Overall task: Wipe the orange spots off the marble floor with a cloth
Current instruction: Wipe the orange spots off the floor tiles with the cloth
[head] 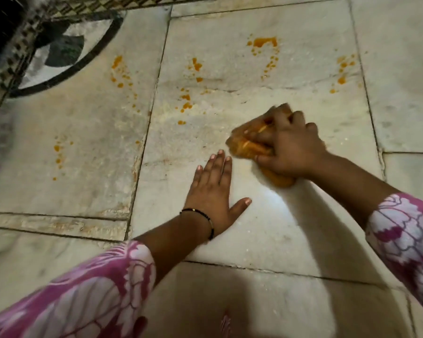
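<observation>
The right hand (pixel 287 147) is bunching an orange-stained cloth (pixel 248 145) against the marble floor (pixel 266 230), fingers curled tight around it and knuckles up — the cloth and fingertips are blurring a little. The cloth is sitting on the big central slab, just beyond the fingertips of the left hand (pixel 214 191), close to them though I cannot tell whether they touch. That left hand is lying flat on the same slab, palm down, fingers straight and together, thumb spread out to the side, holding nothing. A thin black bracelet (pixel 206 219) is circling its wrist, and both arms are wearing pink-and-white patterned sleeves (pixel 95 293).

Orange spots (pixel 264 42) are dotting the floor farther out: a large splash at the top of the central slab, trails of drops running down toward the cloth, another cluster near the slab's right edge, and more on the neighbouring slab to the left. A dark curved inlay (pixel 66 50) is showing in the far left corner — beside a checkered border strip.
</observation>
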`<state>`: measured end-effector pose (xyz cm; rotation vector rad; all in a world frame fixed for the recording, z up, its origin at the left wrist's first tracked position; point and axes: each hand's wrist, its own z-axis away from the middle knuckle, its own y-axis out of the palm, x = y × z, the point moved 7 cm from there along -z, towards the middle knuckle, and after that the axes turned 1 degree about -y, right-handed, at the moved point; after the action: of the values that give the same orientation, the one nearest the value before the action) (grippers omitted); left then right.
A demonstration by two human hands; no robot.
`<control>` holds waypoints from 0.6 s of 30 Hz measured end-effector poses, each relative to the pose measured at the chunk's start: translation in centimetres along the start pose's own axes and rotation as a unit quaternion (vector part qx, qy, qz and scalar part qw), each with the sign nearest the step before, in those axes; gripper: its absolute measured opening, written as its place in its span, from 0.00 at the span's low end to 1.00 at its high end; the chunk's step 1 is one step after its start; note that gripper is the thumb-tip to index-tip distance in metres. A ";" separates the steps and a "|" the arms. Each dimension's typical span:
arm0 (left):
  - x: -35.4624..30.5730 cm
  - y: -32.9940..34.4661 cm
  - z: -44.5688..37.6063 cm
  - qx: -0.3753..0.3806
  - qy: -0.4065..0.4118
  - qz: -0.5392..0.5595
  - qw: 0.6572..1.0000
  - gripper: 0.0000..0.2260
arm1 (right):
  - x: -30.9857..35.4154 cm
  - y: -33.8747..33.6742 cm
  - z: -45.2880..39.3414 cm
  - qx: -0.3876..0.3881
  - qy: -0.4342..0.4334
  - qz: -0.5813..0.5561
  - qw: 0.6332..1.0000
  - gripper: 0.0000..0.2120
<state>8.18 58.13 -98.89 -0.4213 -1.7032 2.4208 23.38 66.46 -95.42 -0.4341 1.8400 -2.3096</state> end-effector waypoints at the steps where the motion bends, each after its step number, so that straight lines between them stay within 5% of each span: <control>1: 0.9 -0.6 0.0 0.036 0.036 -0.025 0.998 0.38 | 1.2 0.2 0.9 0.013 -0.033 0.018 0.999 0.28; 8: 5.7 -4.8 -0.4 0.281 0.158 -0.242 0.915 0.36 | 1.2 0.3 6.1 0.180 -0.095 0.034 0.978 0.27; 14: 5.6 -6.0 -2.0 0.263 0.245 -0.346 0.867 0.32 | -2.0 0.1 5.8 0.365 -0.058 0.122 0.921 0.32; 18: 6.7 -5.6 -2.5 0.249 0.306 -0.351 0.849 0.34 | -3.1 -0.3 5.9 0.414 -0.062 0.189 0.888 0.31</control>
<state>2.39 64.22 -95.38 -0.3497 -0.7245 1.7871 28.20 61.99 -94.33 -0.0731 0.6573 -2.4151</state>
